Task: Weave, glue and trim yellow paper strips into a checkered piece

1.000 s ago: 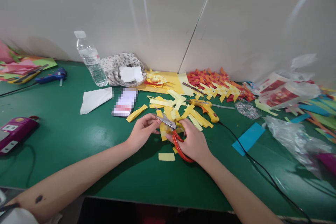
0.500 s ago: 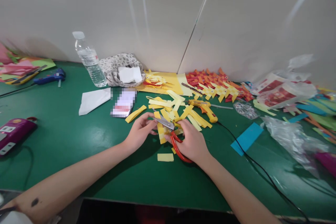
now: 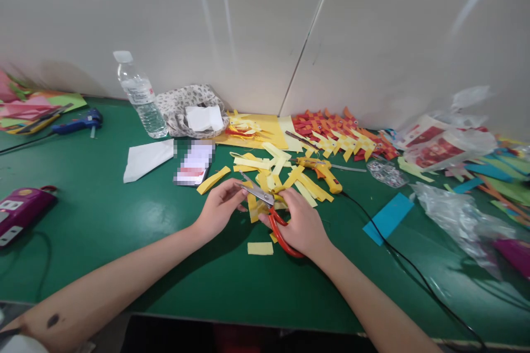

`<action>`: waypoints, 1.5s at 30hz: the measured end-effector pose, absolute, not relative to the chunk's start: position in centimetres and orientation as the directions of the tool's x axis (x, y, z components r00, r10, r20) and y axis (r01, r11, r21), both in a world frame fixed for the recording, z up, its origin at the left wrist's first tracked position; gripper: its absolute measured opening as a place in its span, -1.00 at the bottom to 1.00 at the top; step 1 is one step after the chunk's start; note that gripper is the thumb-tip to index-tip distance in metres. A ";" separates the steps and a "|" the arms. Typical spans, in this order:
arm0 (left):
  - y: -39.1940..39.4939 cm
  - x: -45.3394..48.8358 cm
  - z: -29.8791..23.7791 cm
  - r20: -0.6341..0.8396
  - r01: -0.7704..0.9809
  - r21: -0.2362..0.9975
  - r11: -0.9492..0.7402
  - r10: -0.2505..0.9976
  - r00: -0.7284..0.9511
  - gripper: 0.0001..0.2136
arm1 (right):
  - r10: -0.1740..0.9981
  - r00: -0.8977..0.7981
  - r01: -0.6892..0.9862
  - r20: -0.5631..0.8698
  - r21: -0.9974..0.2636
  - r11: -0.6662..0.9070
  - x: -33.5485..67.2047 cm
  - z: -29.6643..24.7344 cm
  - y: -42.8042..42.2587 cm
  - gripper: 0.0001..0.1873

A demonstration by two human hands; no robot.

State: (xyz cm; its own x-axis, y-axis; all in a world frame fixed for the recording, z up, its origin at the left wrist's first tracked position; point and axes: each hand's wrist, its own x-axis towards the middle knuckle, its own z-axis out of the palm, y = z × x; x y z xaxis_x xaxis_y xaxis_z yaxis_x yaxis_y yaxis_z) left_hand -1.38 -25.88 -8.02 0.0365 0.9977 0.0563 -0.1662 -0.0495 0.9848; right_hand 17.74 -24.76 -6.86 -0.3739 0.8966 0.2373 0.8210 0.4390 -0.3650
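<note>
A green bench runs along a pale wall. Between its front and back edges, the right hand grips scissors over a yellow paper piece. Less yellow shows above the blades than half a second ago, perhaps a snip made. The left hand bunches beside them; what it pinches, I cannot tell.

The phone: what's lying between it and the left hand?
In the head view, a yellow strip lies on the green table between the phone and the left hand.
</note>
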 end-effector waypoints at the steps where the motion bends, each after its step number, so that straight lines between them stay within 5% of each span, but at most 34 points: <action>1: -25.9 -1.4 -8.0 0.055 -0.166 0.985 -0.048 0.998 0.038 -0.79 | 0.897 -0.377 0.822 0.229 -0.362 0.439 17.7 -6.8 -24.8 -0.61; 27: -25.5 -1.7 -8.4 0.060 -0.169 0.984 -0.052 0.997 0.044 -0.79 | 0.919 -0.367 0.865 0.143 -0.311 0.394 17.9 -6.6 -24.9 -0.65; 45: -25.6 -1.8 -8.2 0.076 -0.115 0.991 -0.068 0.995 0.069 -0.80 | 0.910 -0.397 0.822 0.121 -0.393 0.411 18.2 -6.1 -24.5 -0.57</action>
